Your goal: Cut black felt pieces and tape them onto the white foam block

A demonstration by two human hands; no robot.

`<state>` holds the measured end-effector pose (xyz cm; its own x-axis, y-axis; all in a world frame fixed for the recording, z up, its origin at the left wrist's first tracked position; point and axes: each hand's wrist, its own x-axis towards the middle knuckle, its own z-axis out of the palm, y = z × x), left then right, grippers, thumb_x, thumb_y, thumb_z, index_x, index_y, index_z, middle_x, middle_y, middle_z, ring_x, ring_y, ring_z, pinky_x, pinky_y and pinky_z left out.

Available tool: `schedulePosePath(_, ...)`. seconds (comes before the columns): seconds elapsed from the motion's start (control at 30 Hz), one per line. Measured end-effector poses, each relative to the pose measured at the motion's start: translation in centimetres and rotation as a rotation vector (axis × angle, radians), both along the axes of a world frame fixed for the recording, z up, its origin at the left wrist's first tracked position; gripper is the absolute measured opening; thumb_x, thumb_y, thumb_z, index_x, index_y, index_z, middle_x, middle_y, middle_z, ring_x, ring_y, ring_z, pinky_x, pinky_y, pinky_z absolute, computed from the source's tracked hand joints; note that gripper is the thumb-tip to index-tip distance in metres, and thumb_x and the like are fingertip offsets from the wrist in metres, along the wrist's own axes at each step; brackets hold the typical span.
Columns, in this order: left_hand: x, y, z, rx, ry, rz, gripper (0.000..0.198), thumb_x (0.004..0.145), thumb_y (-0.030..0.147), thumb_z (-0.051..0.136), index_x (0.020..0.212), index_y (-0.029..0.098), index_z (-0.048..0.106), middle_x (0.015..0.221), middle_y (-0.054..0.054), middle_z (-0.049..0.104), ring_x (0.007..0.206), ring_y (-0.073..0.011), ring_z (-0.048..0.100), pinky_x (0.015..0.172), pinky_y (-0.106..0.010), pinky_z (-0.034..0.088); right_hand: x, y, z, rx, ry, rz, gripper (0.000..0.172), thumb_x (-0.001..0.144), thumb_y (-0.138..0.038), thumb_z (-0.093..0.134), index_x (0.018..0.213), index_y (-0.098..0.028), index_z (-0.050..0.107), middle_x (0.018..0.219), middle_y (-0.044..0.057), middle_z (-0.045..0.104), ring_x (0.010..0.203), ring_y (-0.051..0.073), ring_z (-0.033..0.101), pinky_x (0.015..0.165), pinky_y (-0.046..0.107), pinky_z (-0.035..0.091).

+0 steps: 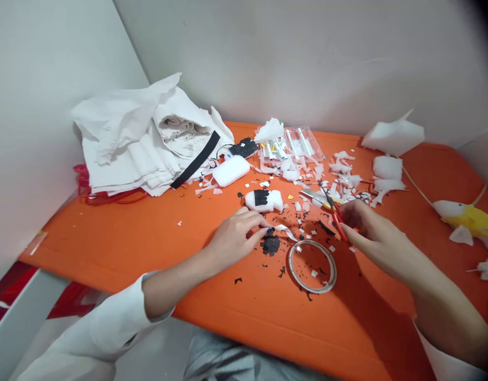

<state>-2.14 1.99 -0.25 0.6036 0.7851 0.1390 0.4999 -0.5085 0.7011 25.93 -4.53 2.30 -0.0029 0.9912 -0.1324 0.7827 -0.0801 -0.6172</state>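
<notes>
My left hand (pixel 238 235) rests over the table with thumb and fingertips pinched on a small black piece (pixel 271 231). A curled white strip (pixel 287 231) runs from beside those fingertips towards a roll of tape (pixel 292 267) lying flat. Just below the pinch lies a cluster of black scraps (pixel 270 245). My right hand (pixel 367 225) is closed around red-handled scissors (pixel 337 217), their dark blades pointing away over the scraps. Beyond my left fingers sits a white foam shape (pixel 273 201) with a black patch (pixel 261 197) on it.
Folded white sheets (pixel 125 153) and a black strip (pixel 196 161) lie at the left. A clear marker case (pixel 313 145), a white foam block (pixel 231 170) and a metal blade (pixel 313 196) are farther back. A yellow-and-white fish shape (pixel 468 216) is at the right. Scraps litter the orange table (pixel 148 238).
</notes>
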Motion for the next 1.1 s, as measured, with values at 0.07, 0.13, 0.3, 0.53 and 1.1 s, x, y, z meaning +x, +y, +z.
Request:
schedulePosePath(0.07,0.0,0.0,-0.2,-0.093,0.003,0.035,0.015,0.090,0.026,0.055,0.085,0.017,0.067,0.082,-0.003,0.064,0.074,-0.0146,0.052,0.069,-0.026,0.039,-0.8,-0.8,0.5,-0.205,0.353,0.145,0.025,0.095,-0.047,0.043,0.101,-0.023,0.048,0.081,0.000,0.057,0.066,0.015,0.051,0.060,0.026,0.045)
schedulePosePath(0.13,0.0,0.0,-0.4,-0.290,-0.048,0.072,0.017,0.090,0.030,0.055,0.085,0.017,0.065,0.078,-0.001,0.062,0.067,-0.0126,0.051,0.063,-0.025,0.038,-1.7,-1.5,0.8,-0.373,0.507,0.206,0.025,0.094,-0.048,0.047,0.099,-0.024,0.051,0.082,0.000,0.056,0.066,0.014,0.050,0.062,0.026,0.047)
schedulePosePath(0.3,0.4,-0.1,-0.6,-0.699,-0.262,0.047,0.023,0.086,0.037,0.058,0.079,0.015,0.058,0.069,0.002,0.057,0.058,-0.0093,0.049,0.054,-0.021,0.037,-3.7,-2.2,0.9,-0.528,0.582,0.184,0.026,0.092,-0.048,0.050,0.088,-0.024,0.056,0.083,0.001,0.058,0.070,0.015,0.052,0.066,0.026,0.047)
schedulePosePath(0.53,0.7,-0.3,-0.2,-0.879,-0.364,0.050,0.028,0.083,0.041,0.063,0.082,0.013,0.061,0.065,0.004,0.055,0.051,-0.0050,0.041,0.046,-0.018,0.028,-4.8,-2.1,-0.2,-0.697,0.791,0.226,0.027,0.096,-0.046,0.042,0.086,-0.023,0.051,0.072,-0.002,0.048,0.053,0.011,0.050,0.052,0.025,0.043)
schedulePosePath(1.1,0.7,-0.6,-0.1,-0.930,-0.413,0.035,0.033,0.080,0.045,0.067,0.074,0.014,0.059,0.068,0.001,0.058,0.056,-0.0068,0.048,0.050,-0.020,0.028,-5.9,-2.5,-1.7,-0.650,0.856,0.175,0.031,0.095,-0.050,0.045,0.087,-0.021,0.050,0.070,-0.003,0.047,0.052,0.009,0.053,0.045,0.022,0.041)
